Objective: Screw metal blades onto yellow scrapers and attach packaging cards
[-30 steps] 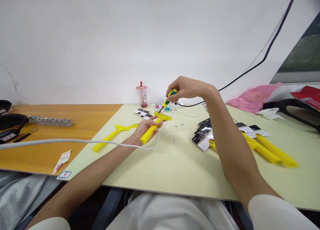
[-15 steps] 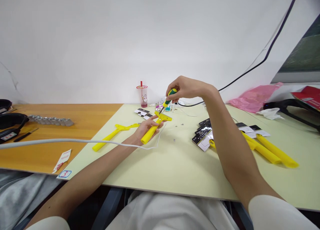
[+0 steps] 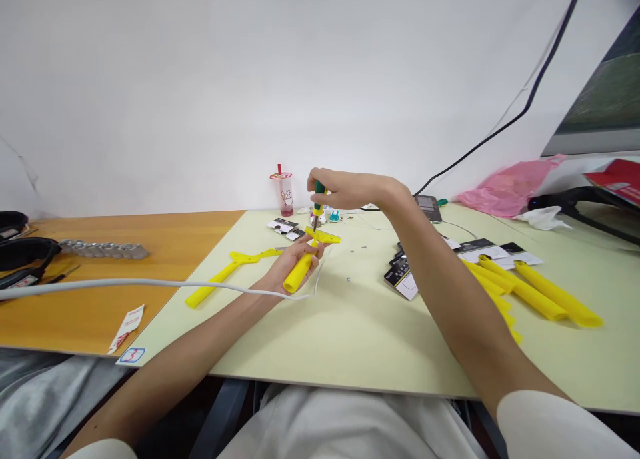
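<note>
My left hand (image 3: 296,266) grips the handle of a yellow plastic T-shaped part (image 3: 299,275), whose crossbar lies at the far end. My right hand (image 3: 345,190) is shut around a green-and-yellow screwdriver (image 3: 319,199) held nearly upright. Its thin shaft points down onto the crossbar, and the tip is hidden by the fingers and the part. A similar yellow part (image 3: 223,273) lies on the pale green board just left of my left hand. Several tiny metal screws (image 3: 349,279) lie to the right of the hands.
A white cable (image 3: 150,283) crosses the wooden desk (image 3: 150,326) and passes under my left wrist. Black-and-white card packets (image 3: 403,279) and several yellow bars (image 3: 540,292) lie right. A plastic cup with a red straw (image 3: 284,196), a phone (image 3: 429,208) and a pink bag (image 3: 507,196) stand behind.
My right hand has moved left, and the screwdriver now stands more upright over the yellow crossbar. The whole view has shifted slightly with my head, showing more of the far right of the board.
</note>
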Demonstrator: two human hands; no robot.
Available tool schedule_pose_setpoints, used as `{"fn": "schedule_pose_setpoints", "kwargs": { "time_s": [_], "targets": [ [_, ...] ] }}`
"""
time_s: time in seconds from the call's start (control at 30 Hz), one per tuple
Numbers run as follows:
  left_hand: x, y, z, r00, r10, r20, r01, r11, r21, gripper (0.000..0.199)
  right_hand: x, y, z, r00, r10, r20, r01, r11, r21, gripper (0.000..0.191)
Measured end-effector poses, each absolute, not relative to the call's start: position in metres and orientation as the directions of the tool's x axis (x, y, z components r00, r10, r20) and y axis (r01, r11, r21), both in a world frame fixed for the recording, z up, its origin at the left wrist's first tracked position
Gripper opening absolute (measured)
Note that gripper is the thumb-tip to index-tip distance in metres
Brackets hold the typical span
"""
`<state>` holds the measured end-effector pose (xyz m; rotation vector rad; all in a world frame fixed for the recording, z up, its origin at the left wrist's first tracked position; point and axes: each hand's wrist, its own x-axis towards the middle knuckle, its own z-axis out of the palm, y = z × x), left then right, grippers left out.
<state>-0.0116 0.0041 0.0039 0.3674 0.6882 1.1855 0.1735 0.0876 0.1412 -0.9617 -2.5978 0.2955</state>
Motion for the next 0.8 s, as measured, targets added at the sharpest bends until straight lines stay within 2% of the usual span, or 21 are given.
{"fn": "schedule_pose_setpoints", "kwargs": {
  "time_s": [0.13, 0.3, 0.43, 0.5, 0.63, 0.8],
  "targets": [
    [-0.009, -0.001, 0.000, 0.222, 0.930, -0.293, -0.711, 0.360, 0.605, 0.086, 0.168, 0.088, 0.137, -0.812, 0.510, 0.285, 0.383, 0.833, -0.400, 0.019],
    [-0.013, -0.003, 0.001, 0.175, 0.946, -0.275, -0.750, 0.309, 0.585, 0.082, 0.156, 0.090, 0.128, -0.789, 0.418, 0.451, 0.257, 0.891, -0.375, 0.012],
    [-0.018, 0.000, -0.001, 0.145, 0.949, -0.279, -0.762, 0.287, 0.580, 0.082, 0.153, 0.090, 0.116, -0.760, 0.430, 0.487, 0.272, 0.891, -0.364, 0.019],
    [-0.020, 0.002, -0.006, 0.143, 0.949, -0.280, -0.757, 0.288, 0.586, 0.084, 0.154, 0.089, 0.112, -0.765, 0.457, 0.453, 0.281, 0.870, -0.404, 0.017],
    [-0.025, 0.009, -0.018, 0.182, 0.961, -0.209, -0.729, 0.274, 0.627, 0.081, 0.161, 0.089, 0.111, -0.771, 0.510, 0.381, 0.283, 0.811, -0.513, 0.030],
    [-0.028, 0.012, -0.019, 0.189, 0.966, -0.175, -0.731, 0.258, 0.632, 0.087, 0.169, 0.094, 0.117, -0.741, 0.465, 0.484, 0.237, 0.856, -0.460, 0.017]
  ]
}}
